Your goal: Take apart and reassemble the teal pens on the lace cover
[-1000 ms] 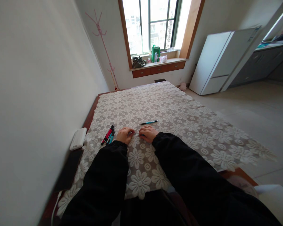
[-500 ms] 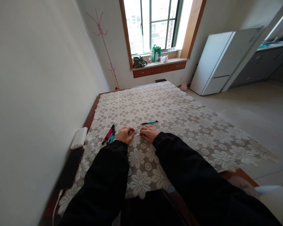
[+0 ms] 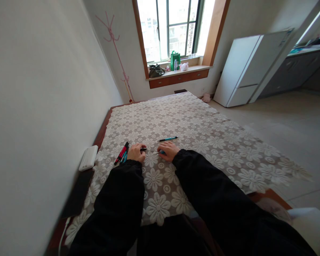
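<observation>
My left hand (image 3: pixel 134 153) is closed on a small black piece that looks like a pen cap (image 3: pixel 143 149). Across a short gap, my right hand (image 3: pixel 169 150) pinches a blue pen (image 3: pixel 162 152) whose pale tip points left; the fingers cover most of its body. Just beyond the right hand lies another blue pen (image 3: pixel 168 138) with black ends, flat on the lace tablecloth (image 3: pixel 160 208). To the left of my left hand, several red pens (image 3: pixel 121 153) and blue pens (image 3: pixel 124 156) with black ends lie in a loose bunch.
Along the table's left edge, beside the wall, lie a white power bank (image 3: pixel 88 158) and a dark flat phone-like slab (image 3: pixel 78 193) near a white cable (image 3: pixel 63 231). Farther off are a pink coat stand (image 3: pixel 117 53), a windowsill with bags, and a white fridge (image 3: pixel 238 71).
My hands have drawn apart slightly, the left one moving left. The black cap and the blue pen's pale tip now show between them. The loose pens stay put.
</observation>
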### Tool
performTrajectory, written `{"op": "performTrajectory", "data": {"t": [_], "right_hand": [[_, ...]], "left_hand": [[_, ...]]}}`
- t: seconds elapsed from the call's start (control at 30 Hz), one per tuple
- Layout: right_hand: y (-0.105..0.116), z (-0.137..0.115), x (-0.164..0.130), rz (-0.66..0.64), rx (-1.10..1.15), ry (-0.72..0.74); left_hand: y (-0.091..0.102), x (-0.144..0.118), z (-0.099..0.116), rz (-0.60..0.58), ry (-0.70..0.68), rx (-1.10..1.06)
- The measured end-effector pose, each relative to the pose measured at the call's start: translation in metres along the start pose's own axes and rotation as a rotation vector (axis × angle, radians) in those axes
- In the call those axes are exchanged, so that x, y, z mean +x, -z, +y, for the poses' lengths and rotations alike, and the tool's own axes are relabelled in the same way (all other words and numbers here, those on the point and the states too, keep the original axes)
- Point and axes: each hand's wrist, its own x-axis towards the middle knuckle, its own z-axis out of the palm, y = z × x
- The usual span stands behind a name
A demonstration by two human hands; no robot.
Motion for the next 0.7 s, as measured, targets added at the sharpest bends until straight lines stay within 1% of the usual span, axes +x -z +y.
{"op": "performTrajectory", "data": {"t": [0.17,0.37,0.5,0.6,0.7], "right_hand": [[0.0076,0.0054,-0.0026,0.005,0.022,0.034],[0.0097,0.0083,-0.0038,-0.009,0.011,0.024],[0.0090,0.0092,-0.0049,-0.010,0.015,0.017],[0.0089,0.0093,-0.0059,-0.016,0.043,0.055],[0.0085,0.0082,-0.0066,-0.017,0.066,0.085]], "left_hand": [[-0.0019,0.0005,-0.0010,-0.033,-0.047,-0.029],[-0.0065,0.0032,-0.0032,-0.083,-0.117,-0.114],[-0.0083,0.0036,-0.0044,-0.084,-0.090,-0.137],[-0.0086,0.0032,-0.0045,-0.077,-0.064,-0.143],[-0.0074,0.0029,-0.0026,-0.084,-0.087,-0.134]]}}
